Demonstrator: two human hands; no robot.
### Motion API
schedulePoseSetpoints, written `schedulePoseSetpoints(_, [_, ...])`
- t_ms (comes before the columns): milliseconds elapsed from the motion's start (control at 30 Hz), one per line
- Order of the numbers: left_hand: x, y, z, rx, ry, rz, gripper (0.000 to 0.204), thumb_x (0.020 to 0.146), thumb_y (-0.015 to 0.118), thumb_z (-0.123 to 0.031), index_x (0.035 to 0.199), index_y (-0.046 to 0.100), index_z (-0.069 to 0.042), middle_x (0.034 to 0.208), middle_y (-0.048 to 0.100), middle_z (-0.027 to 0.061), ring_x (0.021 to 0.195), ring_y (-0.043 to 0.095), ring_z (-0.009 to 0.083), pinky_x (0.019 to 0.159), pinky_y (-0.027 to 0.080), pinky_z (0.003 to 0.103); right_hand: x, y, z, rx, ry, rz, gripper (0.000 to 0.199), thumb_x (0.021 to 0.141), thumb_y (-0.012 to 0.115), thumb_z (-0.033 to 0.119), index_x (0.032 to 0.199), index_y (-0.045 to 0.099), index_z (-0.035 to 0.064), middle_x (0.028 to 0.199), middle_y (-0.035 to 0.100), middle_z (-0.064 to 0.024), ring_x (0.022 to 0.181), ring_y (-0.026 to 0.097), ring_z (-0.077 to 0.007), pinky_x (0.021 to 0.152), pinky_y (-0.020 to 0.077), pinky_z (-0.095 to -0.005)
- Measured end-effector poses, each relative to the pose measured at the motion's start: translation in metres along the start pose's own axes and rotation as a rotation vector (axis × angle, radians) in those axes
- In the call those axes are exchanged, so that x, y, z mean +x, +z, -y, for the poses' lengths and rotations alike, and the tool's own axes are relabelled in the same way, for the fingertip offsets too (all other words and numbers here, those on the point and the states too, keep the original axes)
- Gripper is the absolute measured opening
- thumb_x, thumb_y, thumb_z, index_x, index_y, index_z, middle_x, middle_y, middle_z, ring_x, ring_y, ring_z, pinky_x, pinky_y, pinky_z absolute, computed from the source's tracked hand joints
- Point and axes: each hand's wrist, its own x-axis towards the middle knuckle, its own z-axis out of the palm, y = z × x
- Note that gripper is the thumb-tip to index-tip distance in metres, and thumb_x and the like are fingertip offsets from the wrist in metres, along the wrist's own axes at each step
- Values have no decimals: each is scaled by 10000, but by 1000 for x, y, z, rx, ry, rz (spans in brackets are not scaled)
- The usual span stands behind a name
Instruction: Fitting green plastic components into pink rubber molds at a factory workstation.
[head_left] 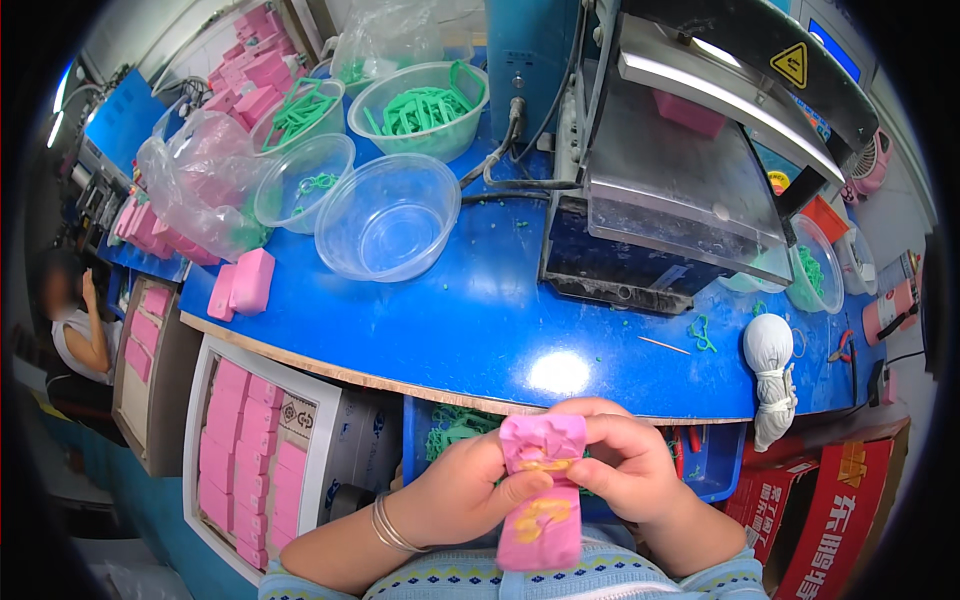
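Both hands grip a pink rubber mold (543,550), held upright in front of my body above the front table edge. Yellow patches mark its face, and its upper part looks folded or bent back. My left hand (468,492) closes on its left side, the thumb lying across the yellow middle. From the right, my right hand (630,462) pinches it, with thumb at the front and fingers behind the top. Under my hands, a blue drawer or tray (725,470) holds green wax pieces (460,428), partly hidden by my arms.
On the blue table (480,310) stand clear bowls, one with green wax pieces (425,110), and a press machine (680,190). Two pink blocks (250,282) lie left. A white cloth bundle (768,370) sits right. Below left, a box (330,425) holds pink blocks. A person (85,335) sits far left.
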Motion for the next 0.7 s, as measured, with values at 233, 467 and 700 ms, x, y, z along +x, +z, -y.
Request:
schedulePoseSetpoints(233, [2, 4, -2, 424, 355, -338, 316, 769, 658, -102, 1024, 507, 8, 895, 540, 105, 727, 508, 179, 661, 431, 284, -9, 8, 5, 358, 275, -173, 151, 870, 517, -8, 1013, 528, -57, 1031, 533, -107, 944, 547, -136, 803, 469, -257])
schedulePoseSetpoints(467, [2, 5, 12, 145, 218, -317, 270, 755, 651, -43, 985, 516, 3, 912, 537, 93, 756, 520, 149, 675, 433, 263, -13, 9, 5, 336, 269, -143, 160, 852, 537, -27, 1008, 527, -64, 975, 523, -85, 888, 552, -112, 738, 501, -232])
schedulePoseSetpoints(700, [0, 5, 6, -298, 114, -214, 238, 778, 584, 36, 999, 498, 14, 977, 515, 75, 887, 520, 117, 781, 441, 264, -15, 6, 7, 174, 254, -103, 158, 821, 589, -15, 974, 559, -45, 942, 520, -85, 818, 552, -99, 664, 486, -203])
